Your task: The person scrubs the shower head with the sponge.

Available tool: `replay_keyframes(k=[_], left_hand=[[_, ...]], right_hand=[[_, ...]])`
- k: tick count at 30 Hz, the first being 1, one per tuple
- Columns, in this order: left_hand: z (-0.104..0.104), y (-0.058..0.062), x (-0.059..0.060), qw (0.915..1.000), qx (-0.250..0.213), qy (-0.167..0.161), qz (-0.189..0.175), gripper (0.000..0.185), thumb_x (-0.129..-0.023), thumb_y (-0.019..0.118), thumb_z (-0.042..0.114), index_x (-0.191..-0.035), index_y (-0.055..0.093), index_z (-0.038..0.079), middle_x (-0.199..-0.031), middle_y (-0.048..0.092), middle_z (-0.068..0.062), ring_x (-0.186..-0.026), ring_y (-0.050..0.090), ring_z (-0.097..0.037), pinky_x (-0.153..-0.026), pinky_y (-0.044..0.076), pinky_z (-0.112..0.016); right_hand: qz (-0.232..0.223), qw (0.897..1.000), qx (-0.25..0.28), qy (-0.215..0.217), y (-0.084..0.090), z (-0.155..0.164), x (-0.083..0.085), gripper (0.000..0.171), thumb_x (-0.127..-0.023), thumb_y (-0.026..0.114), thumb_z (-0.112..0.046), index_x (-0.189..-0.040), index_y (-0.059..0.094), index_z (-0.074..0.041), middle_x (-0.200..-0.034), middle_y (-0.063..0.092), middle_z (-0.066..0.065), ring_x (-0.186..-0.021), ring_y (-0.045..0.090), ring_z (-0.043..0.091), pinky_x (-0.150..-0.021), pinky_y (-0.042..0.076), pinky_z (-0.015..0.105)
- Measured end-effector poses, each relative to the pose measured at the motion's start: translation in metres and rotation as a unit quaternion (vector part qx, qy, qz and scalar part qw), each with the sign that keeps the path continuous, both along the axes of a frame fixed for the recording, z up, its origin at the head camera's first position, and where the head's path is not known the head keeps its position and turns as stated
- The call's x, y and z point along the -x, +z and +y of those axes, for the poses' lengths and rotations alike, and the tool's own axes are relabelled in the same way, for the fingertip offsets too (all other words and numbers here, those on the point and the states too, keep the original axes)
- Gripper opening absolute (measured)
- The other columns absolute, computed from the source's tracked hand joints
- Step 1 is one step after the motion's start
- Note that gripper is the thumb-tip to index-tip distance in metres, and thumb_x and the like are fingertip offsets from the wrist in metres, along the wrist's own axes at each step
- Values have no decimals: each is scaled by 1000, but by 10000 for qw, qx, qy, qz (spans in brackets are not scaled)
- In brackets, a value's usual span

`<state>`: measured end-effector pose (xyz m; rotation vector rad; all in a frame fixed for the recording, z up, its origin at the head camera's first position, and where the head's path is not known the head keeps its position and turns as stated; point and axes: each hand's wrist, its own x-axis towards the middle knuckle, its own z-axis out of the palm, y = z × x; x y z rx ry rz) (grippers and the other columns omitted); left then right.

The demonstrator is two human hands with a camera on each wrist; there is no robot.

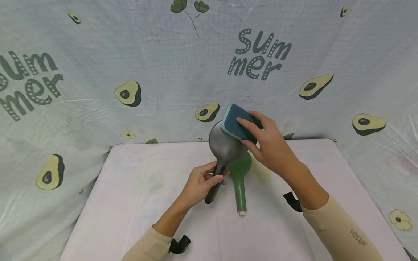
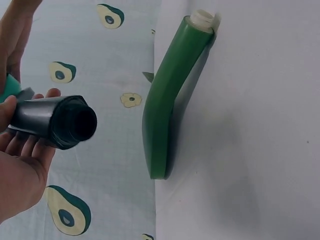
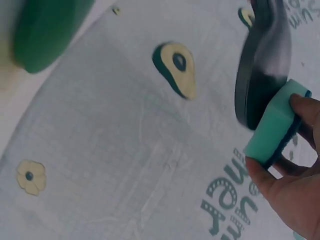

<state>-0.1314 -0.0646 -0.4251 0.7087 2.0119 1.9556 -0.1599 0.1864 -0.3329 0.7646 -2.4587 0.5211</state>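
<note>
My left hand (image 1: 199, 183) grips the handle of a dark grey shower head (image 1: 225, 145), its round head tilted up and its back facing me. The left wrist view looks at the open threaded end of that handle (image 2: 62, 120). In my right hand (image 1: 271, 146) is a sponge (image 1: 240, 123), mint green with a dark blue scouring side, pinched between thumb and fingers. Its mint side (image 3: 274, 125) lies against the shower head's rounded back in the right wrist view. Below them on the table rests a green shower head (image 1: 240, 186) with a white threaded end.
Something pale yellow (image 1: 262, 170) shows on the table (image 1: 147, 181) beside the green shower head, partly covered by my right arm. Behind the table's far edge hangs a cloth (image 1: 163, 72) printed with avocados. Black straps (image 1: 180, 244) stick out near both sleeves.
</note>
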Motion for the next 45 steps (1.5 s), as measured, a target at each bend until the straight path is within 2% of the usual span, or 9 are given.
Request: replay_keyframes(k=[8, 14, 19, 23, 30, 36, 40, 41, 45], left_hand=[[1, 6, 1, 9993, -37, 365, -105, 45, -100, 66, 4, -143, 57, -1, -122, 70, -28, -90, 78, -36, -89, 61, -28], [2, 10, 3, 9992, -77, 393, -38, 38, -100, 66, 3, -136, 61, -5, -115, 71, -27, -88, 78, -35, -88, 62, -31], [1, 9, 4, 9997, -209, 89, -12, 41, -103, 60, 1, -142, 53, -7, -118, 68, -31, -95, 76, -40, -87, 61, -30], [1, 8, 3, 9996, -212, -191, -29, 42, -106, 55, 4, -145, 45, -6, -123, 64, -34, -100, 74, -44, -92, 60, -30], [-2, 5, 3, 9999, -54, -121, 55, 39, -107, 53, 5, -144, 45, -5, -119, 67, -33, -97, 75, -45, -93, 58, -28], [-2, 7, 4, 9999, -19, 16, 101, 38, -109, 51, 7, -144, 46, -4, -117, 66, -34, -96, 75, -42, -94, 58, -28], [-2, 10, 6, 9998, -104, 149, -2, 39, -109, 50, 9, -145, 45, -4, -117, 66, -32, -96, 75, -42, -91, 61, -31], [-2, 10, 6, 9997, -132, 184, -50, 39, -109, 49, 8, -146, 44, -5, -118, 65, -32, -97, 74, -43, -90, 61, -32], [-3, 13, 8, 9992, -37, 395, -19, 41, -109, 48, 5, -148, 43, -5, -123, 63, -29, -97, 74, -39, -85, 63, -34]], right_hand=[[585, 9961, -585, 314, -42, -24, -34, 69, -84, 88, -23, -146, 58, -18, -147, 48, 28, -124, 55, 46, -97, 58, 54], [814, 9937, -640, 418, -53, -29, -46, 69, -82, 89, -23, -144, 60, -17, -146, 49, 29, -122, 55, 46, -93, 60, 52], [526, 9978, -68, 392, -41, -20, -31, 69, -85, 87, -18, -147, 57, -18, -151, 46, 27, -130, 51, 46, -99, 55, 58], [68, 9990, 441, 44, -25, -9, -8, 63, -91, 81, -18, -149, 55, -17, -153, 44, 25, -138, 47, 45, -104, 51, 61], [-773, 9919, 928, -385, -6, 4, 18, 58, -97, 74, -17, -151, 53, -16, -155, 41, 24, -142, 43, 44, -106, 50, 61], [-123, 9981, 545, -258, -16, -9, 5, 60, -94, 78, -18, -150, 54, -16, -153, 43, 26, -139, 45, 47, -108, 46, 63], [511, 9986, 122, -34, -36, -29, -14, 67, -88, 84, -20, -148, 54, -14, -148, 47, 30, -130, 52, 49, -101, 52, 61], [630, 9980, 32, 25, -42, -34, -19, 62, -92, 81, -25, -147, 54, -14, -146, 47, 31, -128, 53, 49, -99, 54, 60], [825, 9963, -178, 152, -61, -47, -34, 68, -89, 84, -29, -146, 53, -12, -139, 49, 34, -124, 55, 49, -94, 58, 56]])
